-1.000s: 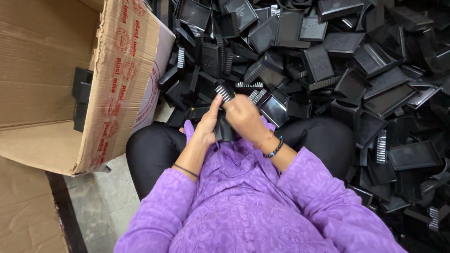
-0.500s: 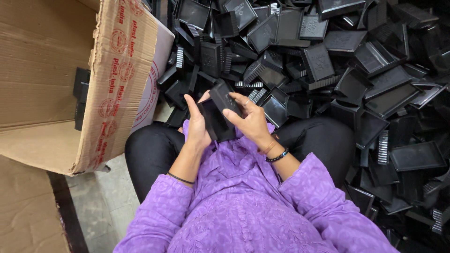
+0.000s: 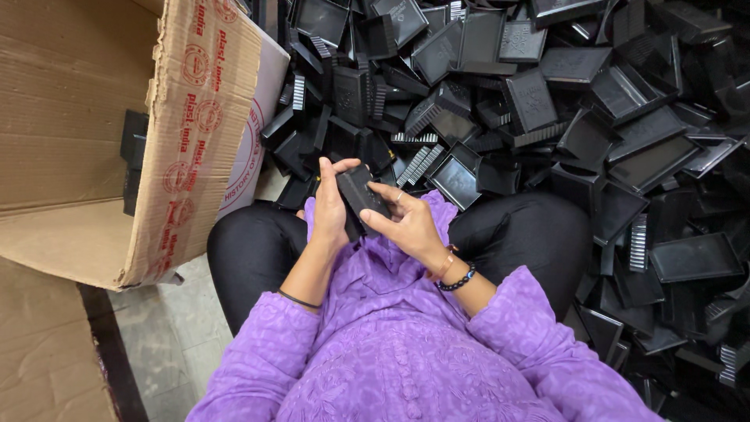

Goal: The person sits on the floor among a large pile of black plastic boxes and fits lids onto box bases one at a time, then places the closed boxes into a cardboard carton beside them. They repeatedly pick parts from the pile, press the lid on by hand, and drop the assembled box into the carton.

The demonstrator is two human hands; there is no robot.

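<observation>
With the black plastic part (image 3: 361,195) now drawn back from the heap (image 3: 547,101) toward your lap, your left hand (image 3: 332,207) clasps its near edge while your right hand (image 3: 410,223) pinches its far side, so handling shifts to close work over your knees.

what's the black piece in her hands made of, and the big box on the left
The black piece, held between the left hand and right hand, looks like moulded plastic: uniform matt black with a soft sheen, like the tray-shaped parts in the pile. The box is brown corrugated cardboard, dull, with a frayed, creased flap edge and red printing.
</observation>
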